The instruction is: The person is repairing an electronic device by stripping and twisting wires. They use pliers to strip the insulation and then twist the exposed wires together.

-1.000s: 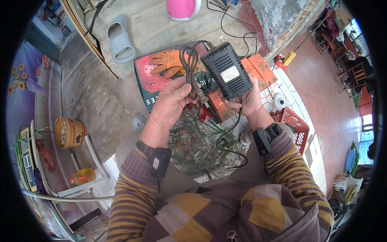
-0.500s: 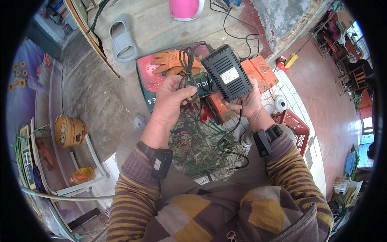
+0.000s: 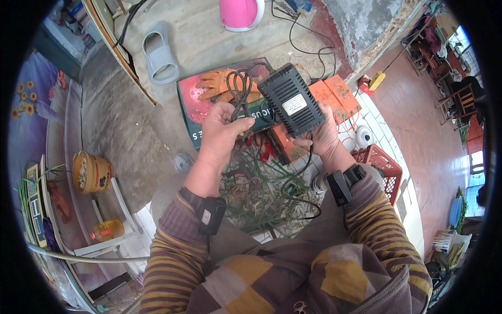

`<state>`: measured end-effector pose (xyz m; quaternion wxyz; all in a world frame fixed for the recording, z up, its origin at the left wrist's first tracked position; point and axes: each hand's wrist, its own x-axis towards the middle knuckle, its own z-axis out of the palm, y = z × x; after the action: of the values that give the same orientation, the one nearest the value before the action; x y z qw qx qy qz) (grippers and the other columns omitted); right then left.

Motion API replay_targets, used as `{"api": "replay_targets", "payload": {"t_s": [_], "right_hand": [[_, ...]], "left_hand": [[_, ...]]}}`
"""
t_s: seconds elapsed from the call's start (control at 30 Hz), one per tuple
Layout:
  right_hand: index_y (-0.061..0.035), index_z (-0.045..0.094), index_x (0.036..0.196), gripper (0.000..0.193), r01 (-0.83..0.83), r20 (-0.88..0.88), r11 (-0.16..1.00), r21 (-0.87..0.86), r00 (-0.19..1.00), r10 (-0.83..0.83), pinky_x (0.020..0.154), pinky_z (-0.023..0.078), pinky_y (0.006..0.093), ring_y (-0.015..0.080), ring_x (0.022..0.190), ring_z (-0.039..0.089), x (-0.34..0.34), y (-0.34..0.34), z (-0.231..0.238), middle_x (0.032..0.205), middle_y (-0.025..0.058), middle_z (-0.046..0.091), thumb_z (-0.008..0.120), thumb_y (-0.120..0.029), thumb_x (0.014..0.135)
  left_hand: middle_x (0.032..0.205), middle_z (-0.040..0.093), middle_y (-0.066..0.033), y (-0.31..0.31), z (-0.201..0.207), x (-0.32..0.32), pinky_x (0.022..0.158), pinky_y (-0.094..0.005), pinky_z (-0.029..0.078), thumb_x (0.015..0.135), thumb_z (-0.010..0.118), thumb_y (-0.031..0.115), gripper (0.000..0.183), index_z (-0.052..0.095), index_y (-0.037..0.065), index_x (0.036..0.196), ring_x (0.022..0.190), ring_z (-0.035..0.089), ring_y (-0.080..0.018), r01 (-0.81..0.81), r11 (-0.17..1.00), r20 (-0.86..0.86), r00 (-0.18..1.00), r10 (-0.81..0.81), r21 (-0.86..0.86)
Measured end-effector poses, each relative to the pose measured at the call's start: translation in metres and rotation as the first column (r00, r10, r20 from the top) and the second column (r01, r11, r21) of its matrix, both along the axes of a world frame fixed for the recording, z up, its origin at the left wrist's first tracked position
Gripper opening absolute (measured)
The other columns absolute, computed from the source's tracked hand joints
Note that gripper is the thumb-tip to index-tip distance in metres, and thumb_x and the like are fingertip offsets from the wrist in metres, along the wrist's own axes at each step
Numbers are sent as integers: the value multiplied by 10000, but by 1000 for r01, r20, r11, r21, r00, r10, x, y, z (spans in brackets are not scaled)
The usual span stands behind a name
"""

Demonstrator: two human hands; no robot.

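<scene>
In my right hand (image 3: 325, 137) rests a black vented battery charger (image 3: 291, 99) with a white label, fingers and thumb gripping its lower right end. A black lead hangs from that end and loops down over the greens. My left hand (image 3: 224, 128) pinches a coiled black cable (image 3: 239, 90) between thumb and fingers, just left of the charger. Behind it, orange work gloves (image 3: 215, 83) lie on a flat box (image 3: 194, 121) with a red and dark green print. Orange battery blocks (image 3: 342, 94) sit beyond and beside the charger, partly hidden by it.
Cut green stalks (image 3: 261, 196) spread below my hands. A red plastic crate (image 3: 389, 167) stands by my right knee. Farther off are a grey slipper (image 3: 160, 55), a pink kettle (image 3: 235, 14), and loose black wires (image 3: 314, 47). A yellow basket (image 3: 93, 172) stands at left.
The charger has shifted slightly left and down in my right hand's grip. My left hand, with the coiled cable, is nearly where it was. The view has tilted a little.
</scene>
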<state>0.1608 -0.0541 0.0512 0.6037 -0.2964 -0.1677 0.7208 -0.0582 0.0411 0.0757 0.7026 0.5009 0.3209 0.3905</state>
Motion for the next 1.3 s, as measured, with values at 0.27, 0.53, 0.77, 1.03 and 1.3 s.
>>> {"api": "replay_targets", "payload": {"t_s": [0.27, 0.53, 0.77, 1.03, 1.3], "right_hand": [[-138, 543, 1168, 591, -7, 1, 998, 63, 1000, 7, 457, 329, 248, 202, 748, 581, 8, -4, -14, 1020, 101, 626, 596, -496, 700], [47, 467, 1228, 698, -90, 16, 982, 166, 996, 89, 982, 384, 363, 248, 1083, 550, 5, -7, -3, 1176, 135, 571, 713, -185, 618], [54, 381, 1304, 861, -127, 386, 974, 190, 921, 45, 1035, 308, 325, 217, 1172, 471, -3, -8, 39, 1258, 123, 505, 721, -96, 528], [-23, 411, 1322, 855, -42, 696, 965, 259, 700, -156, 1004, 319, 282, 136, 1116, 473, 0, -12, 57, 1207, 25, 514, 700, 49, 520], [-23, 409, 1320, 855, -29, 787, 976, 216, 597, -156, 971, 344, 270, 124, 1070, 489, 9, -13, 53, 1172, 15, 524, 698, 54, 519]], "left_hand": [[745, 554, 17, 2, 2, -2, 518, -195, 394, 758, 685, 40, 219, 496, 76, 862, 616, 507, -57, -4, 1000, 12, 1000, 5, -30], [843, 568, 4, 2, 4, -2, 545, -219, 411, 815, 652, 98, 239, 550, 51, 1027, 677, 508, -77, -20, 991, 226, 973, 49, -129], [903, 593, -7, 12, 1, -10, 597, -253, 442, 844, 614, 110, 224, 572, 50, 1056, 764, 542, -109, 17, 983, 347, 936, 48, -182], [1030, 630, -56, 24, 1, -25, 715, -253, 457, 862, 578, 94, 282, 550, 28, 1134, 891, 596, -149, 47, 981, 445, 895, 41, -186], [903, 637, -32, 24, 6, -27, 669, -271, 489, 816, 627, 63, 262, 584, 35, 1073, 797, 584, -110, -2, 971, 429, 897, 107, -239]]}}
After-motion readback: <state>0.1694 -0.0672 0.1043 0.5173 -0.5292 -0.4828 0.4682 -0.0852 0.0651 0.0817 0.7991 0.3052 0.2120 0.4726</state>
